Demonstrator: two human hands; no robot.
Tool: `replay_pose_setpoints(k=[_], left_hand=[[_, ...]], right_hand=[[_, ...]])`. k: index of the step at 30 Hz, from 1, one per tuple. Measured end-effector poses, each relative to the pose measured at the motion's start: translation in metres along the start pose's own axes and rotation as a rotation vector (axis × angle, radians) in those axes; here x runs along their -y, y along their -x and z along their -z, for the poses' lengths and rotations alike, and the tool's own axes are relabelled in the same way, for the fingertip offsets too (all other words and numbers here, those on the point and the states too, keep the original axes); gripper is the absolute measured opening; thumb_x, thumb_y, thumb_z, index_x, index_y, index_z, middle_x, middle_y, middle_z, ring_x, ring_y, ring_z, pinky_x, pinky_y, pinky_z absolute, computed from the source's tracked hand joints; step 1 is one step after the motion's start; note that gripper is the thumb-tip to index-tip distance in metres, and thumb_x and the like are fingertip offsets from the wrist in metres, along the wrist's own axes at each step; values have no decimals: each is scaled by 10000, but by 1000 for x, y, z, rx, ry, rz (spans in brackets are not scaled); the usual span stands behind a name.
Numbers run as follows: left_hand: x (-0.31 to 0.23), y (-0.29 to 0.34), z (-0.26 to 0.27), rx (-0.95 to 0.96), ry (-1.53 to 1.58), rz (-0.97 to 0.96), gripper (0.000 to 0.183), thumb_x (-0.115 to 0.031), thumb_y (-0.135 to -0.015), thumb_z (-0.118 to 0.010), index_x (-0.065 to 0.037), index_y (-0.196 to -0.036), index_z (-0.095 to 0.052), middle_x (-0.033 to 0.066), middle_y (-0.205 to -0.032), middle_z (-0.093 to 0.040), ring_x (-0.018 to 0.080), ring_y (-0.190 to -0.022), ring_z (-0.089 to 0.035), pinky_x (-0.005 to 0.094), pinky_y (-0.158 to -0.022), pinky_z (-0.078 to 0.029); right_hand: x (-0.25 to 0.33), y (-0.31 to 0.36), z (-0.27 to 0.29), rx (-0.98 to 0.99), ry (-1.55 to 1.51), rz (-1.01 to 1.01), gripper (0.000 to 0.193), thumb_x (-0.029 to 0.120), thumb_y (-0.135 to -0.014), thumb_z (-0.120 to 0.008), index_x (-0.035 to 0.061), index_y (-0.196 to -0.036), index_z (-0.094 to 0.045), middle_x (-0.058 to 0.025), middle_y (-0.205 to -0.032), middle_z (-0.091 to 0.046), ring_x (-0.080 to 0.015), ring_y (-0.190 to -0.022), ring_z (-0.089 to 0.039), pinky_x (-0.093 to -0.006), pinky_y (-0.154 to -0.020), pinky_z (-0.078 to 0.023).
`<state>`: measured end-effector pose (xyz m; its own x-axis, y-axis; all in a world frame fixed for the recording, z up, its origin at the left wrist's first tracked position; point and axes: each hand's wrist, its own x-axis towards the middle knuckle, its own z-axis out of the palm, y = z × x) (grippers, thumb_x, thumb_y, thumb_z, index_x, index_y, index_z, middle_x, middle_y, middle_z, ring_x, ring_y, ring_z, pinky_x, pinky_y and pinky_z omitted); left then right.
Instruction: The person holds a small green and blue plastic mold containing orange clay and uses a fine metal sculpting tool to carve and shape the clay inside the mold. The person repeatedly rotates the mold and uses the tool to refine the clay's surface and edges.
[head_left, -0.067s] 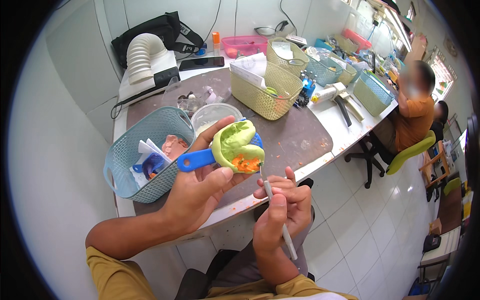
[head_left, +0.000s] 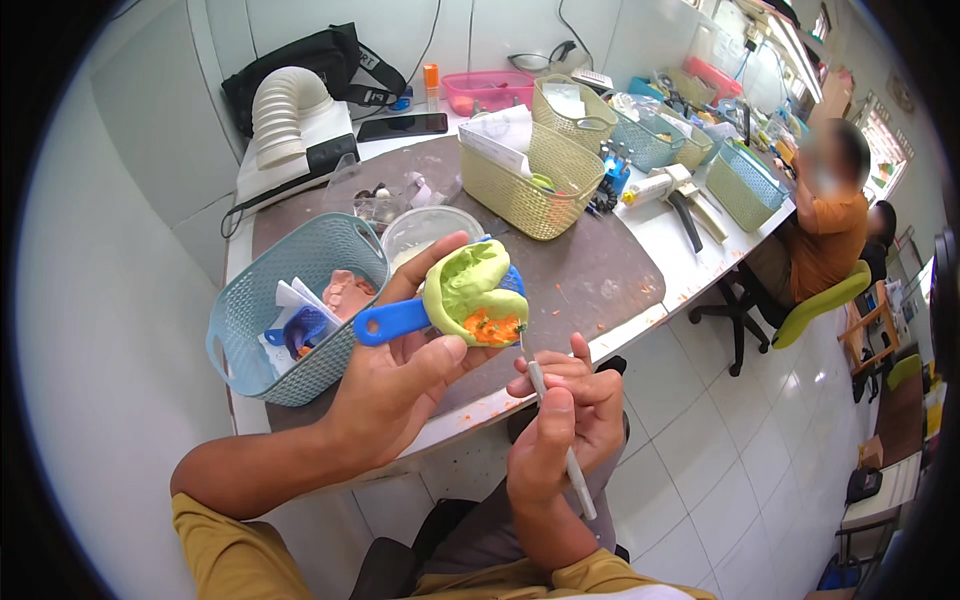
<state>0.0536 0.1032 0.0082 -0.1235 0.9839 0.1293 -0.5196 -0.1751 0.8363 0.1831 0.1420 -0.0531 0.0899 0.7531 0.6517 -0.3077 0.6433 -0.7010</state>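
My left hand (head_left: 400,375) is closed round a blue dental impression tray (head_left: 388,321), its handle sticking out to the left. Light green impression material (head_left: 470,275) fills the tray, with a patch of orange material (head_left: 492,326) along its near right side. In my right hand (head_left: 565,425) is a slim grey-handled knife (head_left: 560,437), gripped between thumb and fingers. The knife's blade tip reaches up to the tray's right edge, by the orange patch; whether it touches cannot be made out. Part of the tray is hidden behind the green material.
A blue-grey basket (head_left: 240,355) with papers, a pink model and another blue tray stands left. Behind my hands are a clear round tub (head_left: 432,228) and a beige basket (head_left: 525,190). A white hose unit (head_left: 290,125) stands at the back left. Another person (head_left: 835,215) sits far right.
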Motion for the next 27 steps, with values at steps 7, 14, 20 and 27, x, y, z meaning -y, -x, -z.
replay_pose_setpoints(k=[7, 14, 20, 27], left_hand=[[4, -1, 1, 26, -74, -64, 772, -71, -817, -594, -119, -1495, -228, 99, -1445, -395, 249, -1316, -458, 441, -1093, -416], [-1, 0, 5, 23, -51, 1, 701, -106, -854, -614, -98, -1450, -247, 116, -1420, -414, 283, -1301, -474, 502, -1051, -450], [2, 1, 11, 111, 73, 26, 609, -79, -912, -580, -30, -1437, -275, 157, -1384, -446, 278, -1283, -488, 480, -1048, -457], [1, 2, 14, 176, 102, 77, 612, -69, -912, -537, -69, -1461, -267, 158, -1357, -488, 279, -1279, -499, 463, -1053, -450]], right_hand=[[2, -5, 11, 69, -19, -94, 88, 106, -882, -592, 61, -933, -536, -94, -738, -694, -198, -869, -675, -475, -1126, -238], [2, -21, 39, 132, -154, -47, 180, 122, -850, -683, 76, -962, -550, -84, -805, -699, -217, -922, -666, -499, -1112, -280], [2, -38, 64, 390, -163, 42, 225, 105, -802, -741, 61, -949, -577, -116, -807, -683, -258, -904, -678, -514, -1042, -387], [10, -39, 62, 508, -140, -7, 172, 67, -793, -719, 47, -916, -600, -117, -792, -705, -259, -879, -697, -499, -994, -430]])
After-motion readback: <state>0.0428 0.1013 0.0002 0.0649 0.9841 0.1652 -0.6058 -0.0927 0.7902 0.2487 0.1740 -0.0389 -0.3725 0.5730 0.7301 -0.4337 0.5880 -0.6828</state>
